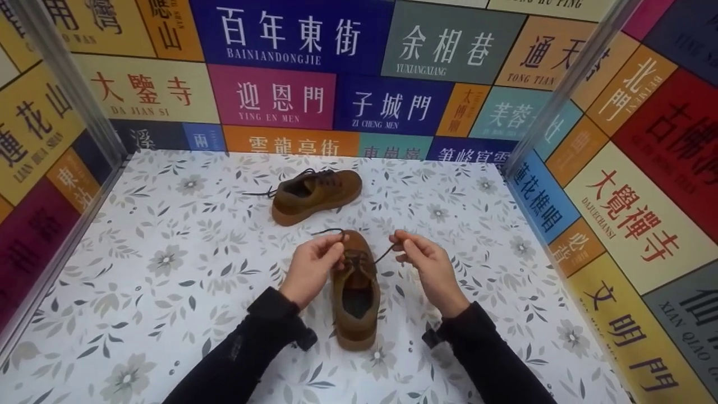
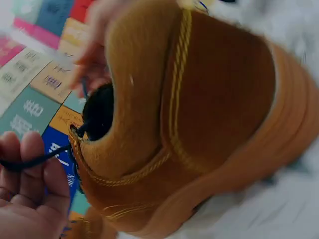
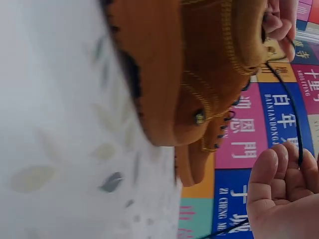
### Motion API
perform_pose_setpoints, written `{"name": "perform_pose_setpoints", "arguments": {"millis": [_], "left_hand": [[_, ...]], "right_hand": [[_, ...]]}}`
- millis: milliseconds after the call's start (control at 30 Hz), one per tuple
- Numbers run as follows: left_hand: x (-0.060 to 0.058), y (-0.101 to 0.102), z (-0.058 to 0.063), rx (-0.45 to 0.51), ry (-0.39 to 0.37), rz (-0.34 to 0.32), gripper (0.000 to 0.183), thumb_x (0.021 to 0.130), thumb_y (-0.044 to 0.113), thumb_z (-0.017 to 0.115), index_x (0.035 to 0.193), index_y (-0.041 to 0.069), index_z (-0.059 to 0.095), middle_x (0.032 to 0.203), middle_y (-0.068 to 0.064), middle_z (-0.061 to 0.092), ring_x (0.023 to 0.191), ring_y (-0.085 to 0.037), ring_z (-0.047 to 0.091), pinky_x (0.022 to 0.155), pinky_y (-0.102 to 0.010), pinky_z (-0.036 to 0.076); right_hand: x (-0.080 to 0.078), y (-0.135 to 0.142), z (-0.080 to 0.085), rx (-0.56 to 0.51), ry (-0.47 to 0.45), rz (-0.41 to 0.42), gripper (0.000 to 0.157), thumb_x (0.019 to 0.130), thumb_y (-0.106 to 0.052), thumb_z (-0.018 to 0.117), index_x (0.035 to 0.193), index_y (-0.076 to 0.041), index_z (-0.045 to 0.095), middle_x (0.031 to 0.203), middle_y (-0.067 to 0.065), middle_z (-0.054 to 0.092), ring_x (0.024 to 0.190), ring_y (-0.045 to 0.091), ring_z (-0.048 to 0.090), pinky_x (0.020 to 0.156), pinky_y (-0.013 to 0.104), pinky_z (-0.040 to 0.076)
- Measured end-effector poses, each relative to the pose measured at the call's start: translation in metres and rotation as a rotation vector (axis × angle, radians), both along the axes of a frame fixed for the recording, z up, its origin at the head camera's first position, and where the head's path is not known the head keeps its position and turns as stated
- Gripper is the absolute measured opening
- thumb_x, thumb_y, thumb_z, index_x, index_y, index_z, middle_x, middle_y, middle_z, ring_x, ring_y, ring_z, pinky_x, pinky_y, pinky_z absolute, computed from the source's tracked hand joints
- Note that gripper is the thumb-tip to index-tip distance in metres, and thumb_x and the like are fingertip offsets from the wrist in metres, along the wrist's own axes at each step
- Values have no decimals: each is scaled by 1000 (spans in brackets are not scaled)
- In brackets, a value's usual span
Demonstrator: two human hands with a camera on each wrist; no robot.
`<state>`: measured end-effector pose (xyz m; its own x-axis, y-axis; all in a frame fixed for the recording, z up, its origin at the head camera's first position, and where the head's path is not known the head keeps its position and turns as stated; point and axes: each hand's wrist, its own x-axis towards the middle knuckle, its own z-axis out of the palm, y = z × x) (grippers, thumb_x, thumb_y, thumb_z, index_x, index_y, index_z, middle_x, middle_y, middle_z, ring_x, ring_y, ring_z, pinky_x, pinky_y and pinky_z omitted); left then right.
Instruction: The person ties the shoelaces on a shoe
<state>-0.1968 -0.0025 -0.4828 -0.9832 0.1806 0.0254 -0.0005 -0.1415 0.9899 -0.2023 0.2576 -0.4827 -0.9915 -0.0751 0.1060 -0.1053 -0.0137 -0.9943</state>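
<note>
A brown shoe (image 1: 355, 331) with yellow stitching stands on the patterned cloth, its heel toward me and its toe pointing away. My left hand (image 1: 314, 264) is over its left side and pinches one end of the dark shoelace (image 1: 328, 230), whose tip sticks out past the fingers. On the other side my right hand (image 1: 432, 266) pinches the other lace end, which slants from the eyelets up to the fingertips. In the right wrist view the lace (image 3: 294, 109) hangs in a curve between shoe and fingers. Both hands are raised above the shoe's front part.
A second brown shoe (image 1: 320, 193) lies farther back, toe to the right, with its lace (image 1: 259, 194) trailing left. White cloth with leaf and flower prints (image 1: 168, 258) covers the tabletop. Colourful panels with lettering (image 1: 275, 98) wall in the back and both sides.
</note>
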Motion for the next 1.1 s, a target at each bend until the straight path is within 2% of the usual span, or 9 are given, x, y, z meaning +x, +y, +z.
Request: {"name": "perform_pose_setpoints", "arguments": {"millis": [133,267,367,500,633,733,867,967,1100], "left_hand": [[-7,18,7,-276,150,-61,34,105,19,67,131,-2,73,126,-19,76,107,-24,71,94,-35,58],[-12,35,11,-477,316,-40,26,100,29,74,102,4,82,94,-7,78,85,-18,68,80,-32,56],[-13,40,12,-529,360,8,29,101,28,73,79,9,77,73,2,67,69,-11,57,66,-26,47],[-13,34,12,-484,291,12,33,104,26,69,77,9,77,70,2,67,62,-7,53,60,-23,42],[-15,25,13,-439,214,-1,33,106,29,68,85,7,80,76,-5,74,63,-9,58,60,-25,47],[-15,21,13,-422,188,1,30,105,27,70,88,5,80,80,-7,76,66,-9,63,63,-26,51],[-16,18,11,-412,160,0,26,104,25,71,90,5,80,83,-8,77,71,-10,65,67,-27,53],[-18,17,9,-400,143,-2,24,104,23,71,91,5,79,83,-8,77,71,-11,65,68,-26,52],[-18,17,8,-379,120,-6,23,104,23,72,92,5,80,84,-8,78,71,-11,65,67,-25,51]], "right_hand": [[-8,-16,15,33,91,108,38,112,-12,53,146,4,61,144,21,68,125,16,68,104,31,56],[-15,-31,26,148,161,266,44,114,-16,51,153,1,54,155,20,60,144,23,58,116,28,48],[-17,-33,28,247,177,355,48,115,-18,49,160,-3,46,157,18,58,147,28,54,115,25,48],[-18,-21,23,371,157,390,60,112,-17,57,167,-10,35,150,19,64,125,27,71,97,27,59],[-18,-4,21,576,193,320,49,104,-12,70,152,-6,59,123,19,77,95,23,77,80,25,60],[-15,6,22,790,305,221,21,100,-13,75,120,-7,80,105,12,79,91,21,74,80,30,60],[-12,21,26,971,432,107,8,95,-19,82,98,-12,85,98,4,78,94,24,71,85,40,58],[-10,29,31,877,349,115,10,97,-21,80,99,-12,85,94,5,80,88,19,71,80,34,57],[-8,30,35,542,110,200,17,102,-19,74,104,-3,81,90,5,80,82,12,73,80,26,57]]}}
